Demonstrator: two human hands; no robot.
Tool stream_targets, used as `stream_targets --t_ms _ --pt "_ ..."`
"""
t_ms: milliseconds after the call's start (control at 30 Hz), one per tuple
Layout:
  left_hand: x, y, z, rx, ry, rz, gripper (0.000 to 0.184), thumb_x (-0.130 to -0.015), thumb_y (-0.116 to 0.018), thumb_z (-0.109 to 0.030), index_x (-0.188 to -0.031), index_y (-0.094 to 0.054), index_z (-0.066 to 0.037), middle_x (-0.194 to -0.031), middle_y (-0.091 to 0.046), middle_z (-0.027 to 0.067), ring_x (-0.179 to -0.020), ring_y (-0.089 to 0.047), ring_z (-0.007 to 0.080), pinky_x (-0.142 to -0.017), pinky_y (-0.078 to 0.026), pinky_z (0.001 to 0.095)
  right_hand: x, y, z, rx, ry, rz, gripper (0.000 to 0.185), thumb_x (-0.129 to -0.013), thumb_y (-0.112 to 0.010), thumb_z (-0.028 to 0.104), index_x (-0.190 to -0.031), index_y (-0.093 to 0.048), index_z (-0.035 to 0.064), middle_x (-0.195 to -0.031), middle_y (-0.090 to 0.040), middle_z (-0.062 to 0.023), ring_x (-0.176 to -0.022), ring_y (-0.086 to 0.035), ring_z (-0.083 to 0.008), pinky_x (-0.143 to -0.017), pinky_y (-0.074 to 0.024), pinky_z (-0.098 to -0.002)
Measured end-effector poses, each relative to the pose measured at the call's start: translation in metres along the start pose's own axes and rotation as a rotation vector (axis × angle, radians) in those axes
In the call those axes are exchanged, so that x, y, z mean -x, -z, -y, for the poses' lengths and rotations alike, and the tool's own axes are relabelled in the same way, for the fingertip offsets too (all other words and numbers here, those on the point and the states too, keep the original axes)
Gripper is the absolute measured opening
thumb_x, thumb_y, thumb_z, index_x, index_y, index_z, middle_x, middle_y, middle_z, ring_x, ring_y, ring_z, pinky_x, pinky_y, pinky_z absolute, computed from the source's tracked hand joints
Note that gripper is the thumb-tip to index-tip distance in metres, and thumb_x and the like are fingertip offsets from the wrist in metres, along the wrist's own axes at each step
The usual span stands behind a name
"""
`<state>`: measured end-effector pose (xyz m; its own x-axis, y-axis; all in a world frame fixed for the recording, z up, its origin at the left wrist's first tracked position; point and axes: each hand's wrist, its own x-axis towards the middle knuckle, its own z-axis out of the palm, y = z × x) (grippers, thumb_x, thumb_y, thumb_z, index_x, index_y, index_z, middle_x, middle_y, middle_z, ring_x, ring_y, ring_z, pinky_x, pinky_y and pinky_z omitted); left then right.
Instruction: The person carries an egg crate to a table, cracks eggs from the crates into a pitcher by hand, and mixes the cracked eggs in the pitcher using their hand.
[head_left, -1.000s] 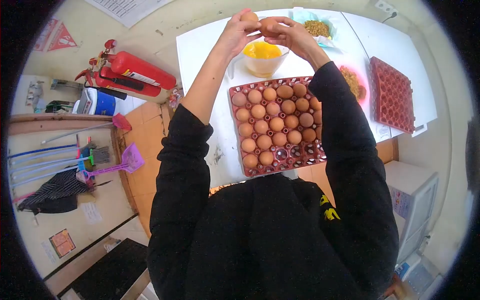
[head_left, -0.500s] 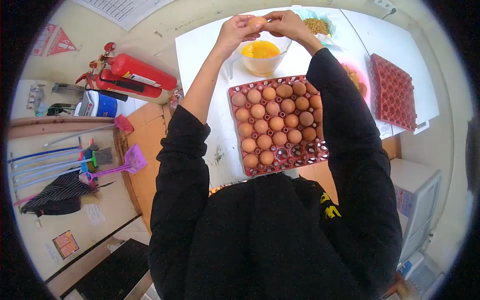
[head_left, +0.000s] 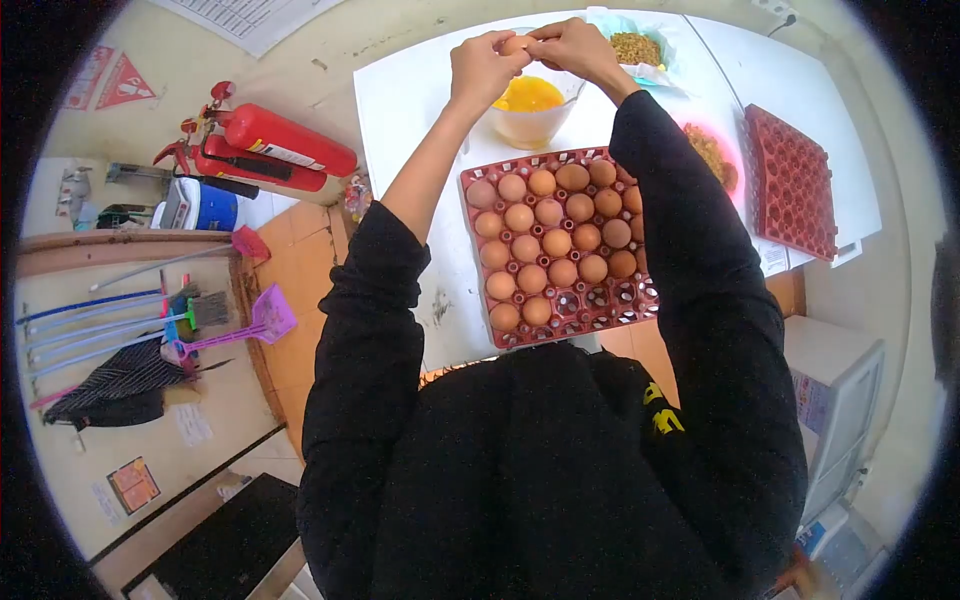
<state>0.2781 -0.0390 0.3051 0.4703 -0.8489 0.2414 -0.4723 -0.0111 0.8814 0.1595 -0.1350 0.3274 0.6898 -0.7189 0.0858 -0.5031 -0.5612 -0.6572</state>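
Note:
Over a clear bowl point(head_left: 530, 125) holding yolks and whites, my left hand point(head_left: 482, 68) and my right hand point(head_left: 575, 48) meet around one brown egg point(head_left: 514, 45). Both sets of fingers are closed on its shell; whether the shell is cracked is too small to tell. The yellow egg mix point(head_left: 528, 96) shows beneath my hands. Closer to my body lies a red egg tray point(head_left: 478, 300) with rows of brown eggs and some vacant cups at its near edge. My right sleeve hides part of the tray.
On the white table point(head_left: 400, 110), a lined container of brown crumbly food point(head_left: 636, 48) stands at the back. A pink plate of food point(head_left: 708, 155) sits beyond my right arm, beside another red egg tray point(head_left: 790, 185). Fire extinguishers point(head_left: 285, 140) are at left.
My left hand has shifted slightly right and its fingers are drawn in closer around the egg. Less of the egg shows between my hands. The view has moved a little.

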Motion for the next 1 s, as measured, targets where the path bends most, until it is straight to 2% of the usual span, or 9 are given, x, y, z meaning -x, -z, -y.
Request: stream_targets --t_ms 200,300,433,533,600,667,733,800,1000 --pt "-0.001 -0.001 0.004 -0.086 -0.09 -0.001 0.042 -0.065 -0.063 -0.023 -0.099 -0.059 0.002 -0.07 -0.063 0.0133 -0.061 -0.063 0.0171 -0.063 -0.05 0.0267 -0.001 0.001 -0.004 0.005 0.015 0.037 0.037 -0.069 -0.06 0.039 -0.091 -0.067 0.0108 -0.052 -0.053 0.001 -0.047 -0.05 -0.0075 -0.048 -0.0405 -0.0222" --pt "-0.002 -0.001 0.007 -0.128 -0.073 0.033 0.041 -0.071 -0.063 -0.025 -0.104 -0.058 -0.001 -0.077 -0.064 0.0087 -0.066 -0.064 0.0141 -0.063 -0.049 0.0234 -0.003 -0.001 -0.01 -0.142 0.034 0.03 0.035 -0.068 -0.063 0.033 -0.093 -0.066 0.0084 -0.051 -0.051 0.0012 -0.046 -0.048 -0.0057 -0.045 -0.0376 -0.0194" --pt "-0.006 -0.002 0.018 -0.167 -0.14 0.023 0.042 -0.071 -0.062 -0.025 -0.105 -0.057 -0.001 -0.077 -0.064 0.009 -0.067 -0.064 0.0143 -0.063 -0.049 0.0234 -0.007 -0.002 -0.018 -0.268 0.045 0.093 0.033 -0.07 -0.064 0.028 -0.095 -0.065 0.0067 -0.051 -0.049 0.0022 -0.046 -0.043 -0.004 -0.043 -0.0337 -0.0178" --pt "-0.007 -0.002 0.022 -0.1 -0.219 -0.021 0.045 -0.066 -0.064 -0.028 -0.099 -0.06 0.001 -0.067 -0.063 0.014 -0.063 -0.063 0.0183 -0.066 -0.049 0.0293 -0.014 -0.005 -0.031 -0.307 0.061 0.101 0.032 -0.071 -0.064 0.029 -0.094 -0.065 0.0074 -0.052 -0.051 0.0016 -0.045 -0.044 -0.0046 -0.042 -0.0345 -0.0191" --pt "-0.004 -0.001 0.017 -0.067 -0.104 0.012 0.046 -0.066 -0.065 -0.031 -0.099 -0.06 0.001 -0.071 -0.063 0.0133 -0.064 -0.064 0.0172 -0.065 -0.049 0.0287 -0.008 0.002 -0.02 -0.311 0.075 0.093 0.03 -0.071 -0.064 0.03 -0.093 -0.066 0.008 -0.053 -0.053 0.0005 -0.045 -0.046 -0.0057 -0.043 -0.0362 -0.0205" --pt "-0.003 -0.001 0.018 -0.03 -0.084 0.05 0.043 -0.072 -0.063 -0.027 -0.103 -0.057 0.002 -0.078 -0.063 0.0119 -0.067 -0.064 0.0165 -0.064 -0.05 0.025 0.006 0.019 0.002 -0.244 -0.021 0.12 0.033 -0.067 -0.066 0.025 -0.086 -0.064 -0.0017 -0.067 -0.062 -0.0091 -0.054 -0.056 -0.0139 -0.051 -0.0469 -0.0236" --pt "-0.003 -0.002 0.018 0.009 -0.065 0.088 0.04 -0.077 -0.061 -0.023 -0.106 -0.055 0.003 -0.085 -0.062 0.0105 -0.07 -0.064 0.0158 -0.063 -0.05 0.0212 0.001 0.012 -0.006 -0.312 -0.014 0.081 0.03 -0.067 -0.065 0.024 -0.084 -0.065 -0.0015 -0.064 -0.061 -0.0082 -0.052 -0.055 -0.0135 -0.05 -0.0459 -0.0238" --pt "-0.004 -0.002 0.012 0.369 0.206 0.159 0.036 -0.081 -0.057 -0.019 -0.107 -0.053 0.005 -0.091 -0.06 0.0135 -0.073 -0.063 0.019 -0.065 -0.052 0.0216 -0.001 0.01 -0.007 -0.379 -0.007 0.043 0.028 -0.067 -0.064 0.023 -0.081 -0.066 -0.0013 -0.06 -0.06 -0.0072 -0.05 -0.054 -0.013 -0.049 -0.0449 -0.0239" --pt "-0.007 0.009 0.009 0.509 0.274 0.257 0.034 -0.081 -0.055 -0.015 -0.105 -0.052 0.009 -0.091 -0.059 0.0158 -0.075 -0.062 0.0207 -0.066 -0.053 0.0223 -0.008 0.018 -0.002 -0.372 -0.007 0.161 0.022 -0.068 -0.062 0.022 -0.07 -0.066 -0.0001 -0.052 -0.055 -0.0041 -0.044 -0.046 -0.0101 -0.04 -0.0354 -0.0238"
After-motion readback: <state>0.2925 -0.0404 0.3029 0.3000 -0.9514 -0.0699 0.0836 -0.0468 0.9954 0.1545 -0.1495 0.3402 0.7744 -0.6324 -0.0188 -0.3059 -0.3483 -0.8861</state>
